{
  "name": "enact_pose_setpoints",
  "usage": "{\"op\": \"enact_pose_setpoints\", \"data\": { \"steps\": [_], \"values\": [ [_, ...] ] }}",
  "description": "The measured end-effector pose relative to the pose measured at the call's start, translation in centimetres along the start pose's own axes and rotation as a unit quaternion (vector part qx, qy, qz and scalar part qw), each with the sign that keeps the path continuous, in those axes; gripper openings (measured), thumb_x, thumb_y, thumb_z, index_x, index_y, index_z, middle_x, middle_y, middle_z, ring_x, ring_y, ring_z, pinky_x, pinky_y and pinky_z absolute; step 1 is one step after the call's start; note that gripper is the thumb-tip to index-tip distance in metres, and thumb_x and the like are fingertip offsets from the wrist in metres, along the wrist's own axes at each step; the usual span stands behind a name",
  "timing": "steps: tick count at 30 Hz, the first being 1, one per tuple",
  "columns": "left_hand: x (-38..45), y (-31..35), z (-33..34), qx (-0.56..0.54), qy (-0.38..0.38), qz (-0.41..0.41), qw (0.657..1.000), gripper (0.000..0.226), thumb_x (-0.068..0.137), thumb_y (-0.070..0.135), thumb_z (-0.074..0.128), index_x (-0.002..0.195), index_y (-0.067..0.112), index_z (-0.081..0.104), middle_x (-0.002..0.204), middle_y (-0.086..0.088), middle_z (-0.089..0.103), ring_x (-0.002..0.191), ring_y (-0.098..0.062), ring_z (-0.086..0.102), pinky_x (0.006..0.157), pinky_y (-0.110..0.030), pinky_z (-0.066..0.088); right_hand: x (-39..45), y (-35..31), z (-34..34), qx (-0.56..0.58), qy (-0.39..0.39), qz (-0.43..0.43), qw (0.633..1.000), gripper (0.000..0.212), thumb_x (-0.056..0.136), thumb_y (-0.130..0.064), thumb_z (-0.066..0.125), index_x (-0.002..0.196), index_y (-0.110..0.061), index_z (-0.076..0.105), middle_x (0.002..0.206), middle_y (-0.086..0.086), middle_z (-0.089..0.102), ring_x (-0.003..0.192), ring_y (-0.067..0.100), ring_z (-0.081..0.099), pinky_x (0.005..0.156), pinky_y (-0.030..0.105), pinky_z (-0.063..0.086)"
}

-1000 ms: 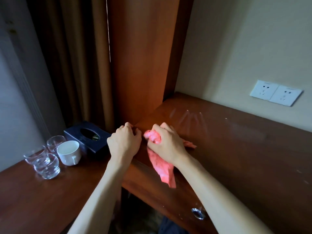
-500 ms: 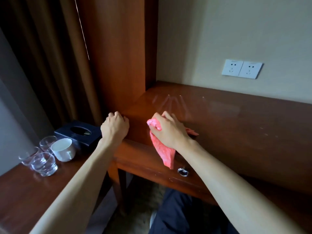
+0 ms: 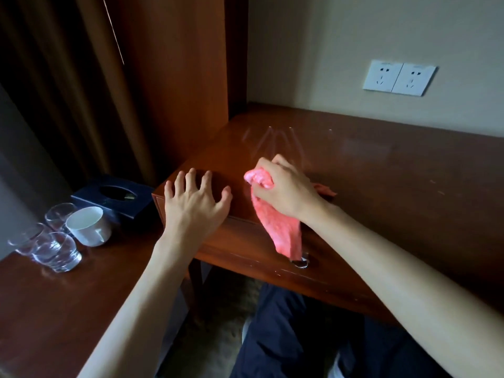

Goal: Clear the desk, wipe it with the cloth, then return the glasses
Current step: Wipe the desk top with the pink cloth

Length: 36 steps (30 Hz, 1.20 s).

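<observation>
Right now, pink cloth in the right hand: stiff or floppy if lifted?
Probably floppy: the pink cloth bunches inside the right hand, and its free end hangs limp over the desk edge. Likely light, since a loose grip holds it. It would drape, not keep shape.

- A dark blue tissue box (image 3: 114,199) sits on the lower side table (image 3: 54,309), its oval opening facing up.
- A white cup (image 3: 88,225) stands just in front of the tissue box (handle toward the viewer).
- 2 white wall sockets (image 3: 398,77) are mounted side by side on the beige wall (image 3: 341,50).
- A brown curtain (image 3: 68,85) hangs at the left, beside a tall wooden panel (image 3: 177,77).
- A round metal drawer knob (image 3: 300,262) shows on the front edge, partly hidden.
- Dark trousers (image 3: 294,336) fill the lower middle, over a mottled carpet (image 3: 207,347).
</observation>
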<state>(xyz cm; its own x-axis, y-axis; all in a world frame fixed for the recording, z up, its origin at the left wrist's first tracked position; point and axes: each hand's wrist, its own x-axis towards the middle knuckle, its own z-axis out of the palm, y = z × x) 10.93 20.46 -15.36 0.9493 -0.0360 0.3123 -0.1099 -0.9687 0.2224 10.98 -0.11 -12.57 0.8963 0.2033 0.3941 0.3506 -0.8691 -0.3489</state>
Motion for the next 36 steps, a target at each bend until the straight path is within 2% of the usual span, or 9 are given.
{"op": "enact_pose_setpoints", "data": {
  "steps": [3,6,12,17,20,24,27,31,36],
  "values": [
    [-0.1,0.0,-0.3,0.001,0.003,0.001,1.0,0.077,0.092,0.066,0.021,0.152,0.023,0.041,0.161,-0.012,0.032,0.15,-0.033,0.022,0.122,-0.052,0.014,1.5,-1.3,1.5,-0.032,0.011,-0.032,0.999,0.025,0.092,-0.043,0.061,0.108,-0.025,0.056,0.106,0.0,0.051,0.103,0.03,0.053,0.07,0.038,0.045],
    [-0.3,0.1,-0.1,0.011,0.01,0.007,1.0,0.077,0.092,0.065,0.02,0.152,0.023,0.043,0.16,-0.012,0.034,0.15,-0.032,0.024,0.122,-0.052,0.016,0.3,-1.2,1.7,0.035,-0.01,-0.111,0.993,0.027,0.092,-0.049,0.058,0.109,-0.028,0.058,0.103,-0.006,0.049,0.098,0.019,0.052,0.07,0.036,0.049],
    [-0.3,0.2,-0.7,0.022,-0.003,-0.002,1.0,0.076,0.091,0.065,0.023,0.149,0.023,0.047,0.157,-0.012,0.039,0.148,-0.032,0.029,0.121,-0.052,0.021,6.0,0.0,2.9,-0.03,0.003,-0.018,0.999,0.03,0.096,-0.047,0.058,0.116,-0.025,0.053,0.11,0.002,0.051,0.107,0.032,0.053,0.074,0.038,0.045],
    [4.0,0.3,-2.9,0.042,0.022,-0.019,0.999,0.037,0.091,0.044,0.046,0.11,0.019,0.065,0.112,-0.009,0.064,0.104,-0.037,0.063,0.086,-0.048,0.05,4.0,1.0,2.4,0.054,-0.037,-0.112,0.992,0.029,0.094,-0.059,0.057,0.116,-0.041,0.061,0.105,-0.01,0.048,0.105,0.017,0.053,0.079,0.041,0.054],
    [9.5,0.7,-2.2,-0.01,0.031,-0.024,0.999,0.043,0.097,0.046,0.044,0.126,0.019,0.06,0.121,-0.012,0.061,0.111,-0.039,0.059,0.087,-0.051,0.048,6.6,1.8,2.8,0.042,-0.029,-0.084,0.995,0.023,0.095,-0.052,0.059,0.114,-0.04,0.062,0.103,-0.01,0.047,0.105,0.018,0.051,0.077,0.04,0.052],
    [13.9,0.7,1.5,-0.021,-0.096,-0.043,0.994,0.06,0.1,0.06,0.032,0.151,0.031,0.037,0.146,-0.012,0.046,0.125,-0.041,0.052,0.096,-0.051,0.045,12.0,3.5,4.9,0.008,-0.004,-0.058,0.998,0.02,0.095,-0.043,0.059,0.106,-0.026,0.057,0.1,-0.002,0.048,0.102,0.03,0.053,0.071,0.035,0.04],
    [14.3,-0.1,2.3,-0.003,-0.084,-0.035,0.996,0.058,0.1,0.06,0.03,0.153,0.037,0.032,0.147,-0.01,0.046,0.122,-0.04,0.056,0.09,-0.046,0.046,16.6,5.2,6.3,-0.033,0.002,-0.024,0.999,0.024,0.095,-0.041,0.059,0.109,-0.023,0.055,0.111,0.006,0.053,0.108,0.037,0.053,0.08,0.041,0.041],
    [14.4,0.1,2.4,-0.008,-0.066,-0.036,0.997,0.056,0.1,0.057,0.031,0.152,0.036,0.034,0.141,-0.009,0.049,0.117,-0.037,0.058,0.08,-0.041,0.04,22.9,6.4,8.2,-0.054,0.021,0.053,0.997,0.042,0.097,-0.04,0.059,0.133,-0.019,0.052,0.135,0.014,0.052,0.124,0.041,0.048,0.095,0.049,0.047],
    [14.4,0.4,2.4,-0.011,-0.067,-0.045,0.997,0.054,0.099,0.057,0.03,0.15,0.038,0.033,0.14,-0.006,0.049,0.118,-0.035,0.057,0.078,-0.038,0.036,26.8,6.1,9.8,-0.09,0.026,0.09,0.991,0.05,0.098,-0.042,0.059,0.142,-0.02,0.049,0.141,0.016,0.049,0.129,0.041,0.046,0.098,0.055,0.049]
  ]
}}
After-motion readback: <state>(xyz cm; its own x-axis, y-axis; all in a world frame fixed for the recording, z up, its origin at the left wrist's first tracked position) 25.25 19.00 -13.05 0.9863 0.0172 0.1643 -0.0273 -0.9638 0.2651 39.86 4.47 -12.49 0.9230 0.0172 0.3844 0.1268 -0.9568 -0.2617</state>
